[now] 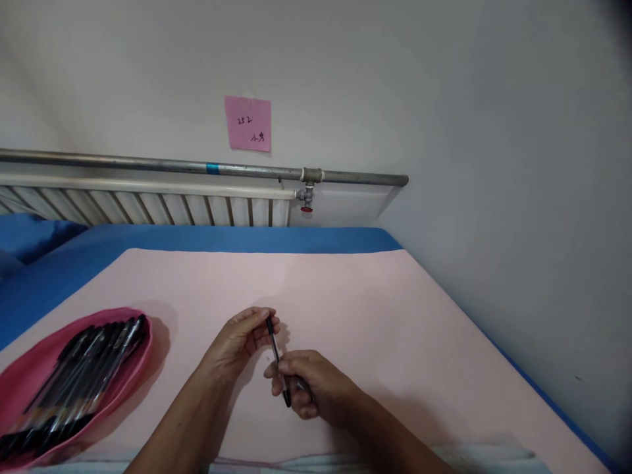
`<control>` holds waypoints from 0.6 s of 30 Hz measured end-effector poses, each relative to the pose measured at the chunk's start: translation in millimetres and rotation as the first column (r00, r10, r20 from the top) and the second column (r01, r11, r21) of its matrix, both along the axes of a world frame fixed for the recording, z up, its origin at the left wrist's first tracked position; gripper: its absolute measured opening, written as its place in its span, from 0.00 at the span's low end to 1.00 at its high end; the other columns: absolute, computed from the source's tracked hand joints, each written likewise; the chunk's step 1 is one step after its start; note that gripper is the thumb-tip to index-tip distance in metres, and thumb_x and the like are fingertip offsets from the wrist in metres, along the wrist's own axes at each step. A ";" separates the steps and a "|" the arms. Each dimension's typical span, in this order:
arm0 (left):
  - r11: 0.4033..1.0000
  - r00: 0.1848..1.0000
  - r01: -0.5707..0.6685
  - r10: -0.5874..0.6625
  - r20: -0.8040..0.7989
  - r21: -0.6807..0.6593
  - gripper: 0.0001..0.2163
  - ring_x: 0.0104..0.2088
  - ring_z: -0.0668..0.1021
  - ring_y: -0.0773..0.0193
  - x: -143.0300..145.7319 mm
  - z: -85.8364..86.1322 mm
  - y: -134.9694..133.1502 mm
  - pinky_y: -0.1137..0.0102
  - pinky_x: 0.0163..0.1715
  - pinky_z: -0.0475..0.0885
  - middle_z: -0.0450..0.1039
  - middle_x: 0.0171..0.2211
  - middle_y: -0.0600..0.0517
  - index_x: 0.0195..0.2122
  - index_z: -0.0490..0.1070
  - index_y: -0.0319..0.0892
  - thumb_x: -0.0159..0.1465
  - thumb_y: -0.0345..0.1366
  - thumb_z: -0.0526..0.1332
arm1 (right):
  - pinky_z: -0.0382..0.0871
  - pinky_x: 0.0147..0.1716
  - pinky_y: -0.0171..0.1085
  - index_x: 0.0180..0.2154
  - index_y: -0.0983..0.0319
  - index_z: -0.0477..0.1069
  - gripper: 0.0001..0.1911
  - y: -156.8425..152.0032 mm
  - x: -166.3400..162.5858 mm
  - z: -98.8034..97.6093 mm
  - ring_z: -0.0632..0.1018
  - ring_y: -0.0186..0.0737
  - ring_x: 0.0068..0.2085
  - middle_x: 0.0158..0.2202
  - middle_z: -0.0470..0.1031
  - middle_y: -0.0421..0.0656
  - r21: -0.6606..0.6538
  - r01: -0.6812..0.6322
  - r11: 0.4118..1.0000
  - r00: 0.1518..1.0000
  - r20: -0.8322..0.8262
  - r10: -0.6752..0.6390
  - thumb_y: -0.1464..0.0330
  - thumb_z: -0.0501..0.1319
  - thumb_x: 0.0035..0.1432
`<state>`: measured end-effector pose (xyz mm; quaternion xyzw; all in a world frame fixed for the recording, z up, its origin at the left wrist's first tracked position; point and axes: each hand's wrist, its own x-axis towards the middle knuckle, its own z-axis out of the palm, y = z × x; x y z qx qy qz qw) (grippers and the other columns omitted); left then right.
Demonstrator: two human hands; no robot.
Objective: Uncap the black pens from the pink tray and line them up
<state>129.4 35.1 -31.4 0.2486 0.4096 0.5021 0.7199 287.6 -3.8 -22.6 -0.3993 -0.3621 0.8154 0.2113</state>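
Observation:
Both of my hands meet over the middle of a pale pink sheet (345, 296) and share one black pen (274, 352). My left hand (241, 339) pinches the pen's upper end with thumb and fingertips. Closed fingers of my right hand (311, 388) wrap the lower part of the pen, whose dark tip sticks out below them. The pen stands tilted, nearly upright, just above the sheet.
A pink oval tray (29, 372) at the left holds several black pens (83, 375). Blue cloth (197, 238) borders the pink sheet. Behind it run a radiator (148, 207) and a metal pipe (197, 166); a pink note (247, 123) sticks on the wall.

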 end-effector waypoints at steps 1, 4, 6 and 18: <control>1.000 1.000 0.001 -0.001 -0.002 0.002 0.08 0.28 0.77 0.64 0.0 -0.4 0.1 0.72 0.28 0.72 0.75 0.26 0.47 0.30 0.74 0.35 0.50 0.33 0.66 | 0.41 0.12 0.27 0.32 0.66 0.68 0.10 -0.3 -0.3 -1.2 0.55 0.20 0.14 0.25 0.69 0.39 0.018 0.000 1.000 1.000 0.018 0.000 0.66 0.56 0.49; 1.000 1.000 -0.026 0.026 -0.017 0.002 0.07 0.27 0.77 0.65 -0.5 -2.0 0.9 0.73 0.28 0.72 0.75 0.26 0.46 0.30 0.74 0.35 0.51 0.32 0.65 | 0.44 0.13 0.27 0.26 0.65 0.65 0.06 -1.5 -2.4 -8.5 0.57 0.21 0.14 0.21 0.68 0.36 0.117 0.025 0.993 0.990 0.137 -0.041 0.68 0.59 0.46; 0.999 0.999 -0.047 0.047 -0.016 -0.005 0.06 0.27 0.77 0.65 -1.2 -2.4 1.5 0.73 0.28 0.72 0.75 0.26 0.47 0.30 0.73 0.35 0.51 0.31 0.65 | 0.46 0.13 0.27 0.24 0.63 0.63 0.07 -2.2 -4.1 -13.0 0.58 0.22 0.13 0.17 0.65 0.33 0.185 0.037 0.982 0.975 0.210 -0.076 0.69 0.60 0.45; 0.960 0.966 -0.258 0.253 -0.057 -0.110 0.03 0.20 0.75 0.71 -11.6 0.2 9.4 0.78 0.21 0.70 0.73 0.21 0.51 0.29 0.72 0.35 0.53 0.28 0.62 | 0.49 0.12 0.28 0.23 0.63 0.63 0.06 -3.0 7.2 -7.6 0.60 0.24 0.13 0.18 0.66 0.34 0.257 -0.105 0.961 0.939 0.344 0.010 0.68 0.59 0.46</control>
